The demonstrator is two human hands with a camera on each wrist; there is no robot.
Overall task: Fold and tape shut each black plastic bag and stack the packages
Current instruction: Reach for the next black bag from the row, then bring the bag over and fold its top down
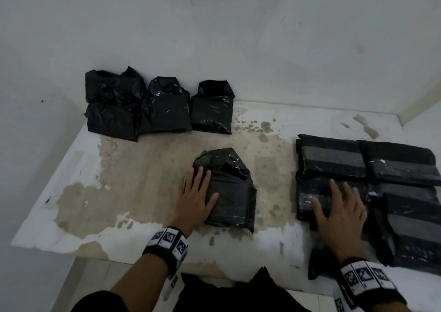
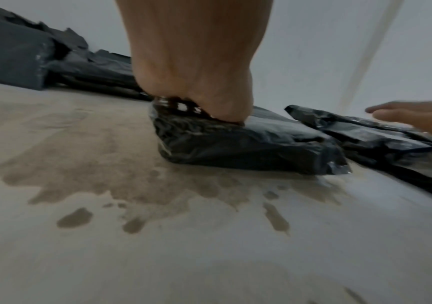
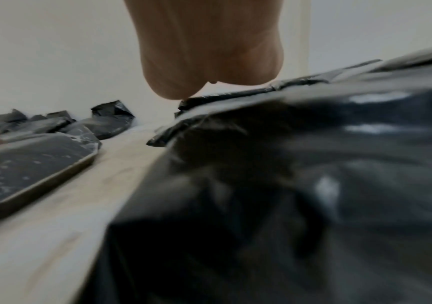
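A folded black package [image 1: 233, 192] lies at the middle of the table. My left hand [image 1: 195, 197] rests flat on its left side with straight fingers; in the left wrist view the palm [image 2: 199, 72] presses on the same package [image 2: 248, 144]. On the right, several flat black bags [image 1: 393, 168] overlap in a pile. My right hand [image 1: 338, 211] lies spread on the pile's near left bag, fingers straight. The right wrist view shows that hand [image 3: 209, 51] above blurred black plastic [image 3: 287, 185].
Three folded black packages [image 1: 164, 108] sit in a row against the back wall at the left. The worn tabletop [image 1: 133, 192] has bare room left of the middle package. Walls close in at the back and both sides. The table's front edge [image 1: 238, 264] is near my body.
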